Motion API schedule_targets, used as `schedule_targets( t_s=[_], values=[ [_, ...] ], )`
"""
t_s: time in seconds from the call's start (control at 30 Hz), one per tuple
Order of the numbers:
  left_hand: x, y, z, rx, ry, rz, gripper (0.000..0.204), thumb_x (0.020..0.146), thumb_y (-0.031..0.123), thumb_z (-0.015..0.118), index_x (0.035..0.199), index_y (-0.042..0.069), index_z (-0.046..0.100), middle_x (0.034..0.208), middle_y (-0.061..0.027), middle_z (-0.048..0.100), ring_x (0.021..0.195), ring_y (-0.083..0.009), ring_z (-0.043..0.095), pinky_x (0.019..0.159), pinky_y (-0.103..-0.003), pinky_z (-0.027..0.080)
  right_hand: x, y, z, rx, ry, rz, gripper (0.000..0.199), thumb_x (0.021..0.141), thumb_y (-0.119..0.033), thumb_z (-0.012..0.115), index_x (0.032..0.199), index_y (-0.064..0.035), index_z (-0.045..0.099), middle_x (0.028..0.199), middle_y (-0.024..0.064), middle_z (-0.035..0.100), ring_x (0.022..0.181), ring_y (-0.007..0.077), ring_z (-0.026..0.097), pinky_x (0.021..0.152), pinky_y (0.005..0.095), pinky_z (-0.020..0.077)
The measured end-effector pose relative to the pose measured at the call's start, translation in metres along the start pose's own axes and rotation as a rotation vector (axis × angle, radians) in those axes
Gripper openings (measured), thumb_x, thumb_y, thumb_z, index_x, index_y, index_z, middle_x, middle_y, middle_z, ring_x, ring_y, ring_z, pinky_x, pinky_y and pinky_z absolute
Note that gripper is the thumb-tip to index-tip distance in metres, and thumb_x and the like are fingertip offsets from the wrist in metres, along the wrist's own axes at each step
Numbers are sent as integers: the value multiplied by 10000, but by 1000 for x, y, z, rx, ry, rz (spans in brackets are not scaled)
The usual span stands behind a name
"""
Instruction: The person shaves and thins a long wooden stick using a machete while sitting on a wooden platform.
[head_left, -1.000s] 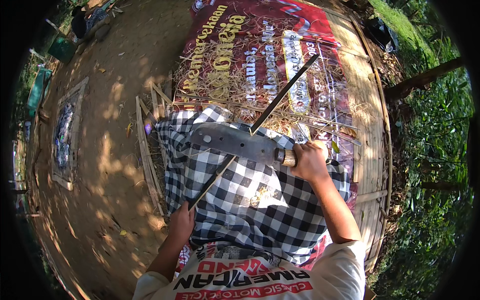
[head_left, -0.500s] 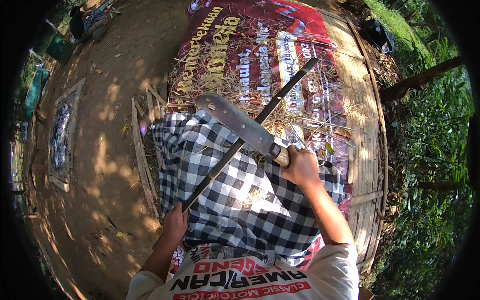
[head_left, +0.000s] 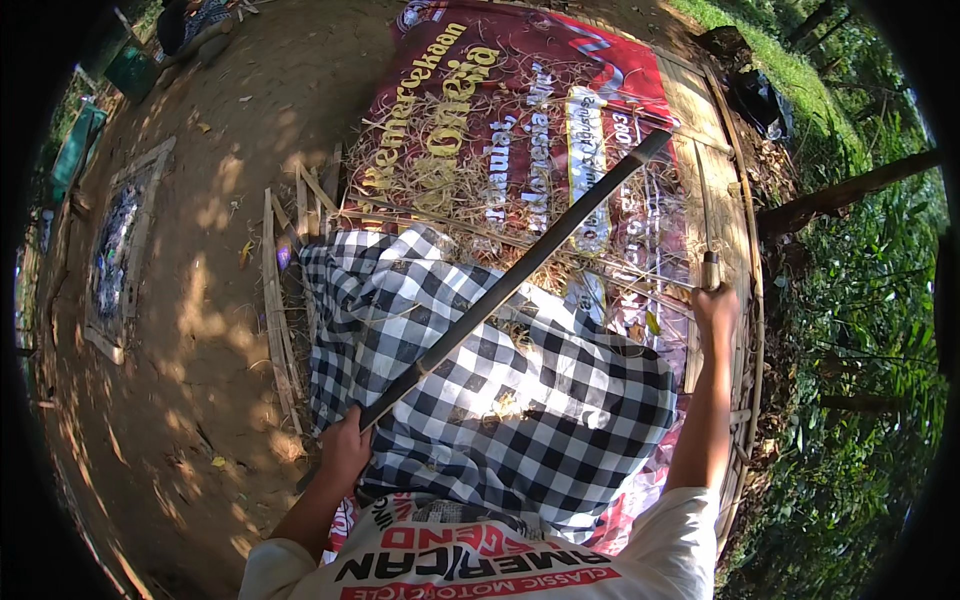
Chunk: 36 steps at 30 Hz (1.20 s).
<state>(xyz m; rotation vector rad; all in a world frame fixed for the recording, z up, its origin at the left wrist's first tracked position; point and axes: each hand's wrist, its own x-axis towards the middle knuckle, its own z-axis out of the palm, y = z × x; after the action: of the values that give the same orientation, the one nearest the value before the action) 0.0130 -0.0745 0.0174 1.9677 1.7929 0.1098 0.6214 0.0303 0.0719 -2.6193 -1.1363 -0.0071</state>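
I sit with a black-and-white checkered cloth [head_left: 500,400] over my lap. My left hand [head_left: 345,450] grips the lower end of a long dark bamboo strip [head_left: 520,280], which slants up to the right across the cloth. My right hand [head_left: 715,310] is held out to the right, apart from the strip, and is closed on the wooden handle of a cleaver-like knife [head_left: 709,268]. The blade points away from me and shows only edge-on as a thin line.
A red printed banner [head_left: 520,90] strewn with dry shavings lies ahead on a bamboo platform. Loose bamboo slats [head_left: 272,290] lie at the left on bare dirt, near a flat framed panel [head_left: 120,240]. A log [head_left: 840,195] and greenery are at the right.
My right hand has swung the knife off the strip and out to the right, turning the broad blade edge-on. The left hand keeps hold of the strip's lower end.
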Motion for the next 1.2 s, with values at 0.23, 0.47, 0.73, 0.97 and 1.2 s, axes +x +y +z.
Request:
schedule_targets(
  t_s=[0.23, 0.47, 0.73, 0.97, 1.2],
  values=[
    [4, 0, -6, 15, -20, -6, 286, 815, 170, 623, 997, -20, 511, 702, -228, 612, 656, -414, 617, 578, -495, 477, -66, 29, -20, 605, -5, 283, 123, 708, -92, 584, 714, 30, 568, 594, 84, 570, 506, 162, 536, 489, 324, 424],
    [7, -7, -4, 42, 44, 46, 308, 811, 221, 622, 973, -12, 503, 608, -187, 588, 579, -395, 612, 534, -487, 473, -129, -56, -25, 583, -49, -163, 146, 675, -32, 633, 783, 20, 550, 611, 97, 569, 521, 188, 559, 527, 330, 454],
    [9, -12, -10, 33, 16, 108, 529, 820, 432, 662, 1026, -30, 507, 614, -199, 593, 577, -401, 616, 530, -459, 488, -183, -148, -12, 307, -339, -571, 269, 619, -179, 705, 841, -33, 666, 715, 183, 652, 681, 367, 646, 609, 413, 511],
    [13, -17, -9, -61, -22, 76, 499, 839, 445, 641, 970, -28, 550, 625, -221, 595, 601, -419, 613, 537, -474, 483, -203, -137, 13, 245, -360, -716, 312, 620, -259, 738, 849, -75, 633, 663, 136, 634, 645, 320, 640, 591, 415, 511],
    [28, -15, -24, -309, -137, 74, 410, 840, 379, 664, 824, -22, 583, 629, -223, 586, 659, -421, 617, 556, -444, 472, -193, -132, 15, 284, -361, -817, 301, 590, -200, 734, 840, -75, 626, 716, 131, 645, 687, 325, 635, 614, 403, 503]
  ],
)
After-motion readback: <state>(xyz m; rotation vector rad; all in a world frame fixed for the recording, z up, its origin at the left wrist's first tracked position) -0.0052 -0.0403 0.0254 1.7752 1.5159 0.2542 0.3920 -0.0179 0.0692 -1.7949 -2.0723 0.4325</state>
